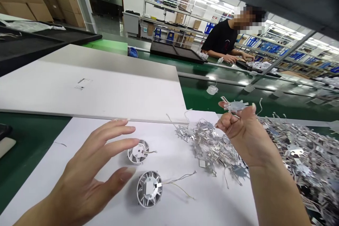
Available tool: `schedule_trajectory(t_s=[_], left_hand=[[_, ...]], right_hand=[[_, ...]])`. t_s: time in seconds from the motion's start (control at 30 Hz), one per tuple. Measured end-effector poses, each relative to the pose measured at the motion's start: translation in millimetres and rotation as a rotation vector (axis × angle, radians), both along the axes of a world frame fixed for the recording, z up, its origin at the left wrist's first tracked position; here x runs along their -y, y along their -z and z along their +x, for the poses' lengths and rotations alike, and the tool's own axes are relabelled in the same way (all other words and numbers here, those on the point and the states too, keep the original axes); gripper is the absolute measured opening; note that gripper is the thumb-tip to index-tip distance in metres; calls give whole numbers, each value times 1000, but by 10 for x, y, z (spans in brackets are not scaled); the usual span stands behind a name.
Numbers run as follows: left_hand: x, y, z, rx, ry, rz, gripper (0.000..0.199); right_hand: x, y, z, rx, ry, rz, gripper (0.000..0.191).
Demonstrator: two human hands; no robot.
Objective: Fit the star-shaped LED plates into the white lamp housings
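Observation:
My left hand [92,169] hovers over the white sheet with fingers spread, holding nothing. Close to its fingertips sits a round white finned housing [138,152] with a short wire. Nearer to me lies a second round finned housing [149,189], with a square pale patch at its centre and thin wires running right. My right hand [241,127] is raised, its thumb and fingers closed on a flat silver star-shaped metal plate [235,106] with a thin wire. Below it, a small heap of similar metal plates [212,144] with wires spreads over the sheet.
A larger pile of metal plates [304,159] fills the right side. A big white board [106,81] lies behind the white paper sheet [111,201]. Black trays [45,39] stand at far left. Across the green bench, a person in a black shirt [221,39] handles parts.

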State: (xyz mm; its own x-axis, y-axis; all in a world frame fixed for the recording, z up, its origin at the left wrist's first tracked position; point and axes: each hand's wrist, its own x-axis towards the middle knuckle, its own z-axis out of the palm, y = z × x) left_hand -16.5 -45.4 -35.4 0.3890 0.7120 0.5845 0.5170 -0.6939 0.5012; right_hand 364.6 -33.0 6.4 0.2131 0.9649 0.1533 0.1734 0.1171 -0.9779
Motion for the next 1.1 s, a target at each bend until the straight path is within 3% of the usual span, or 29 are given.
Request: schedule_trajectory(t_s=[0.13, 0.23, 0.33, 0.47, 0.53, 0.6, 0.73, 0.9, 0.97, 1.1], left_hand=[[28, -14, 37, 107, 10, -61, 22], [59, -84, 57, 223, 13, -182, 19], [81, -194, 52, 351, 81, -448, 15], [57, -377, 81, 541, 275, -920, 55], [19, -446, 116, 641, 391, -1101, 57], [-18, -467, 144, 742, 445, -1237, 48], [-41, -376, 153, 856, 480, -1344, 38], [-14, -341, 173, 1040, 498, -1417, 35], [-8, -375, 187, 1063, 477, -1445, 36], [-2, -405, 187, 1064, 449, -1503, 35]], right_hand=[[127, -23, -342, -1, -60, 91, 52], [225, -93, -690, 110, -276, 104, 53], [268, -236, -1024, 240, -481, 126, 49], [239, -381, -1341, 408, -623, 190, 37], [234, -356, -1414, 487, -635, 207, 33], [254, -277, -1422, 551, -607, 215, 42], [318, -170, -1329, 524, -555, 86, 63], [284, -304, -1318, 282, -588, -156, 27], [251, -341, -1346, 240, -585, -201, 25], [226, -305, -1374, 252, -567, -142, 26]])
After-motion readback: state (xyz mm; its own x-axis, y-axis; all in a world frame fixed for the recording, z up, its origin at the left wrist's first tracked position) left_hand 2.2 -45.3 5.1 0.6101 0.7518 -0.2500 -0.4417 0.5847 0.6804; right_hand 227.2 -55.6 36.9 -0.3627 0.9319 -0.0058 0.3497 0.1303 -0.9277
